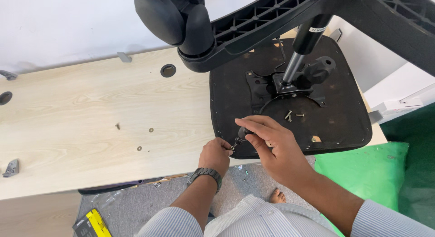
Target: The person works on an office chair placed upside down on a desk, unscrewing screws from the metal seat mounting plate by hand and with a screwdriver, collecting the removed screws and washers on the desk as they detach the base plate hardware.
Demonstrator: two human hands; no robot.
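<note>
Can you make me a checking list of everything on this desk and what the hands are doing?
Surface: pale wooden desk top with round holes.
Job's things: upside-down black chair seat with its metal plate, gas post and wheeled base above; small black screwdriver.
Clutter: loose screws on the seat; washers on the desk; grey brackets.
Grippers: left hand pinches at the screwdriver's tip; right hand grips its handle.
Cables: nothing seen.
Surroundings: grey carpet, green bag, yellow-and-black box, white wall.
</note>
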